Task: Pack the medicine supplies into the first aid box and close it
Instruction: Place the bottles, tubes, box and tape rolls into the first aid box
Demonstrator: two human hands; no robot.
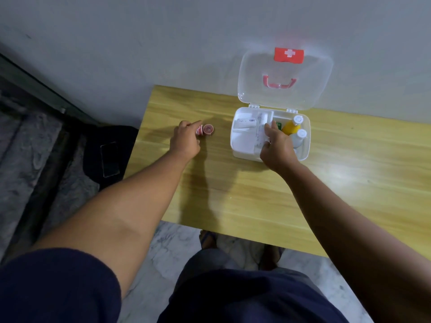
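The box (235, 145) sat at the right of centre on the tabletop (338, 194), a pale yellow board with long straight grain and a soft sheen. It was white plastic with rounded corners, split inside by thin walls. Its clear lid (251, 89) stood open against the matt grey wall, with a red latch (289, 55) bearing a white cross at the top and a curved red handle (279, 82) below it.

In the box's right compartment stood a yellow bottle (290, 128) and a white bottle (300, 136), both with round white caps, and a scrap of green (278, 125) showed beside them. A flat white pack (245, 123) lay in the upper left compartment.

The right hand (278, 146) reached over the box's near edge, its thumb and forefinger nipping the side of a long, clear packet (258, 134) that lay across the middle divider.

Left of the box and well apart from it, the left hand (185, 141) had its fingers curled, pinching a small cylinder (205, 130) with a red-and-white label and a round reddish end; the cylinder lay on its side on the tabletop.

At the left edge of the frame, a dark bag (93, 148) lay on the floor with a glossy phone (109, 159) on it.
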